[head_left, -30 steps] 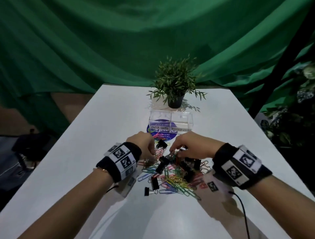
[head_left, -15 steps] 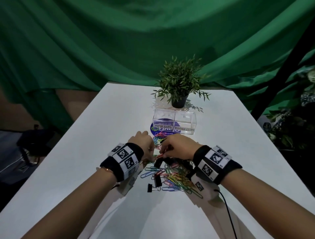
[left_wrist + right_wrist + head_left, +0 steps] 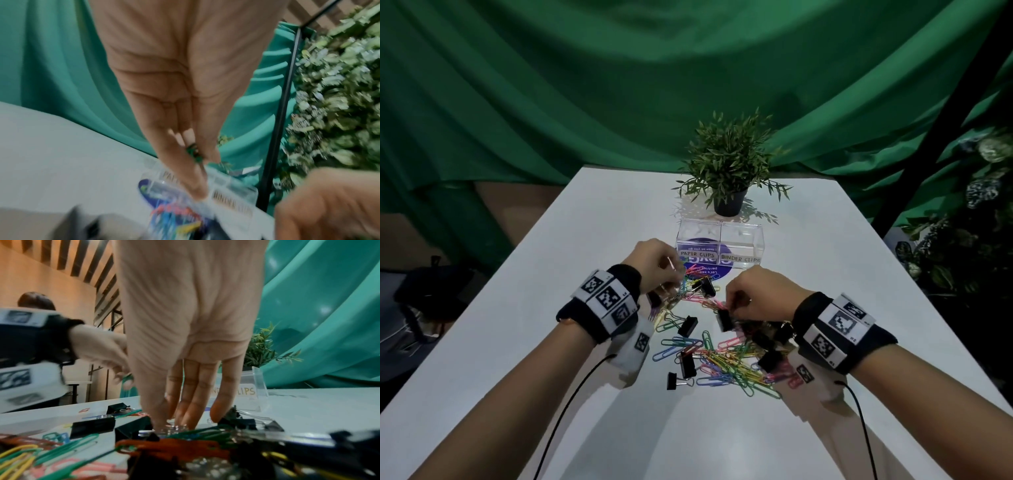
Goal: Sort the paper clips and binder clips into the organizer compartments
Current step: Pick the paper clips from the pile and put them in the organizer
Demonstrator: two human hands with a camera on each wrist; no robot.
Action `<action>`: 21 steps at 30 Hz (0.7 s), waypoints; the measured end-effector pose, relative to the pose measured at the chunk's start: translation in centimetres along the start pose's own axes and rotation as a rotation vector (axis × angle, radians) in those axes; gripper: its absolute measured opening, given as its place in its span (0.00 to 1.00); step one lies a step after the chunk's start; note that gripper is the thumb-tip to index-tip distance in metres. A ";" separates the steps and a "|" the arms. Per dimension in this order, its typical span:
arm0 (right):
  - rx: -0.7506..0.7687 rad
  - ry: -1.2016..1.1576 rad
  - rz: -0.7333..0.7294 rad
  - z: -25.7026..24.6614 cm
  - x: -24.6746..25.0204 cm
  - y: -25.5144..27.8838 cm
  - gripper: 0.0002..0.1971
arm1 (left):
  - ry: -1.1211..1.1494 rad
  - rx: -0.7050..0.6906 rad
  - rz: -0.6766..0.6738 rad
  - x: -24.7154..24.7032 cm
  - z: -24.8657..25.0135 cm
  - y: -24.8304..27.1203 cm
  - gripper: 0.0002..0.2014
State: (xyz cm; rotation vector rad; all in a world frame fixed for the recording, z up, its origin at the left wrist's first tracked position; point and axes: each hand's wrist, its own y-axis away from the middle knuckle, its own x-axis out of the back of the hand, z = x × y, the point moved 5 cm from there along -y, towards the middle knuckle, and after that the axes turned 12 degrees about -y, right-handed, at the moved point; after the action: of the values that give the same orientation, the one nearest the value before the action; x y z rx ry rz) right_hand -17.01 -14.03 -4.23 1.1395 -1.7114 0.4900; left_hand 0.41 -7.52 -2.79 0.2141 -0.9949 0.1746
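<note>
A clear two-compartment organizer (image 3: 743, 245), labelled PAPER CLIPS on the left and BINDER CLIPS on the right, stands mid-table. In front of it lies a mixed pile of coloured paper clips (image 3: 722, 363) and black binder clips (image 3: 687, 325). My left hand (image 3: 671, 274) hovers at the pile's far left edge, just short of the paper-clip compartment, and pinches a few paper clips; the blurred left wrist view shows a green one (image 3: 193, 151) between thumb and fingers. My right hand (image 3: 727, 306) reaches down into the pile, its fingertips (image 3: 162, 421) pinching the wire handle of a black binder clip (image 3: 724, 320).
A small potted plant (image 3: 727, 164) stands right behind the organizer. A round purple sticker (image 3: 709, 272) lies under the organizer's front. A black pole (image 3: 928, 137) and foliage stand beyond the table's right edge. Another person's head (image 3: 36, 300) shows far behind.
My left hand has risen a little off the pile toward the organizer with paper clips in its fingers. My right hand has shifted slightly right and stays down on the pile.
</note>
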 end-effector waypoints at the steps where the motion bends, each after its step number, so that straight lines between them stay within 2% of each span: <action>1: -0.015 -0.004 0.004 -0.2 -0.1 -0.2 0.11 | 0.086 0.003 0.016 0.5 0.2 -0.4 0.03; 3: -0.049 0.009 0.011 -0.6 -0.4 -0.9 0.18 | 0.180 -0.001 0.105 1.8 1.0 -1.8 0.06; 6: -0.127 0.062 0.077 -0.8 -1.1 -1.8 0.28 | 0.194 -0.040 0.272 3.4 2.5 -4.7 0.07; 8: -0.171 0.097 0.144 -1.1 -1.3 -2.1 0.27 | 0.108 -0.074 0.318 3.6 3.3 -6.6 0.07; 12: -0.157 0.076 0.217 -1.8 -1.3 -2.3 0.11 | -0.179 -0.126 0.185 1.9 3.6 -9.1 0.08; 16: -0.119 0.073 0.119 -1.6 -1.4 -2.1 0.08 | -0.421 -0.147 0.047 0.3 3.2 -9.9 0.09; 21: -0.047 0.029 0.075 -1.6 -1.3 -1.3 0.08 | -0.417 -0.142 -0.002 -0.5 3.3 -10.2 0.10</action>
State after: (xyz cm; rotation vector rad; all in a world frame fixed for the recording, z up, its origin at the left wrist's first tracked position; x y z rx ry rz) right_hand -15.04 -12.90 -4.88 1.0331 -1.7366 0.5081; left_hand -0.07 -18.23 -2.44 0.1229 -1.4155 0.0571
